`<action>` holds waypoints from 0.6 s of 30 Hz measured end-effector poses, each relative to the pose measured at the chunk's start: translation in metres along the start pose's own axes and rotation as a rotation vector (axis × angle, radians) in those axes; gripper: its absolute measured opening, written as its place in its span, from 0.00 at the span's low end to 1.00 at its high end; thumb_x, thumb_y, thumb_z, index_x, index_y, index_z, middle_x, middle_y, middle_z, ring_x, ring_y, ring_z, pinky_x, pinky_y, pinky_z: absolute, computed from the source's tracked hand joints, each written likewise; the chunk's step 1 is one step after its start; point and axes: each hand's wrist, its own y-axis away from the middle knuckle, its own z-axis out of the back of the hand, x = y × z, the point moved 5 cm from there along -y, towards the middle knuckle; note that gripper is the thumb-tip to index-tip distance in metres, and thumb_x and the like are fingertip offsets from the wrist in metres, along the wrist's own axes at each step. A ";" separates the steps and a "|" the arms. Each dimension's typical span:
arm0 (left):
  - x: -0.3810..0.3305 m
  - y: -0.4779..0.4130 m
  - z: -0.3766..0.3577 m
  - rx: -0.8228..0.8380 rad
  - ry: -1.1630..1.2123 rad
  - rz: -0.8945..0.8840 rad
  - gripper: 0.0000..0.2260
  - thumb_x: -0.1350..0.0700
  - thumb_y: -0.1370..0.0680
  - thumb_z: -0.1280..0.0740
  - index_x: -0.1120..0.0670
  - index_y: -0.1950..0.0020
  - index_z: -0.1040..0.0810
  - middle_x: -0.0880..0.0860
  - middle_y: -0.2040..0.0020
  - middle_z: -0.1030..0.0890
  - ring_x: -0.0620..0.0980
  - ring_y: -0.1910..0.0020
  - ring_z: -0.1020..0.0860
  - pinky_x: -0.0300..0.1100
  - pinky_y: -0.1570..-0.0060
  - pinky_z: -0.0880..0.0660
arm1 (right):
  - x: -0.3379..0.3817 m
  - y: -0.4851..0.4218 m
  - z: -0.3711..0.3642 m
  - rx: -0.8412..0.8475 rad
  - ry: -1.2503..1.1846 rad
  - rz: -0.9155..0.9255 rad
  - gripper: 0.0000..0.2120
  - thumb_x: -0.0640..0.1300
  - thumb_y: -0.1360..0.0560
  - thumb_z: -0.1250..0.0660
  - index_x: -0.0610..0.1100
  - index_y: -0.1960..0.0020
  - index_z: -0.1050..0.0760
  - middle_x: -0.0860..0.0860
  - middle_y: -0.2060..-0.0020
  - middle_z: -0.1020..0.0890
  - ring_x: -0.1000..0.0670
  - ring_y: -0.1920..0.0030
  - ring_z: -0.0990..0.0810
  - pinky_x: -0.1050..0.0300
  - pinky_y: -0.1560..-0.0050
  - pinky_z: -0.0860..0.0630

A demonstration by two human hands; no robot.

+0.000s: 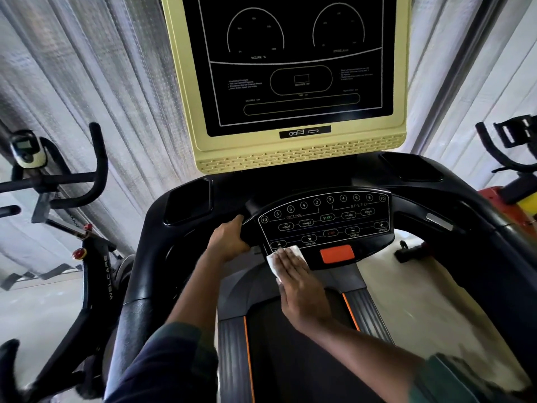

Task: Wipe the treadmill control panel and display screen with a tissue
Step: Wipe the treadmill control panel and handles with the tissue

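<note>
At the lower left corner of the black oval control panel (325, 219), a white tissue (273, 263) is pressed flat against the surface, just beside the incline-up key and to the left of the orange rectangular safety button (337, 254). The tissue is held down by the right hand (299, 286), whose fingers are laid out straight on top of it rather than curled round it. The control panel is gripped at its left edge by the left hand (229, 241), fingers wrapped over the housing, apparently to steady it. Above, the large dark display screen (293, 62) in its cream plastic frame (302, 158) is touched by neither hand. The task is judged to be in its panel stage: only this corner is covered now, and how much of the numbered and labelled keys is already clean cannot be told, since no dust or streaks are visible. The screen is taken to be left to do. A black exercise bike (72, 184) is seen to the left.
</note>
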 end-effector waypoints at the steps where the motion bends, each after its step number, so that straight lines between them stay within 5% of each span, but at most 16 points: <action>1: 0.002 -0.002 0.001 0.028 0.020 0.004 0.21 0.56 0.36 0.23 0.53 0.48 0.29 0.54 0.56 0.20 0.58 0.55 0.20 0.45 0.61 0.27 | -0.002 -0.004 0.000 0.021 0.012 0.023 0.25 0.42 0.18 0.45 0.42 0.21 0.39 0.46 0.22 0.36 0.49 0.20 0.45 0.49 0.23 0.39; 7: 0.034 0.007 -0.004 0.032 0.025 0.186 0.30 0.45 0.43 0.21 0.49 0.43 0.24 0.53 0.51 0.18 0.56 0.51 0.20 0.50 0.50 0.21 | -0.009 0.001 -0.002 0.158 0.119 0.168 0.33 0.39 0.23 0.42 0.43 0.19 0.46 0.47 0.19 0.44 0.48 0.19 0.51 0.50 0.21 0.45; 13: 0.033 0.014 -0.002 -0.040 0.014 0.161 0.20 0.46 0.39 0.27 0.47 0.49 0.24 0.52 0.56 0.19 0.57 0.55 0.20 0.47 0.56 0.22 | 0.014 -0.040 -0.011 0.180 0.273 0.163 0.35 0.39 0.25 0.49 0.38 0.19 0.51 0.46 0.19 0.52 0.45 0.19 0.56 0.49 0.21 0.47; 18: 0.031 0.016 -0.004 -0.095 -0.012 0.124 0.15 0.48 0.36 0.30 0.47 0.52 0.26 0.51 0.58 0.19 0.57 0.57 0.20 0.46 0.59 0.23 | 0.004 -0.031 -0.013 0.212 0.313 0.258 0.33 0.40 0.26 0.48 0.37 0.21 0.43 0.43 0.20 0.43 0.43 0.20 0.46 0.48 0.23 0.40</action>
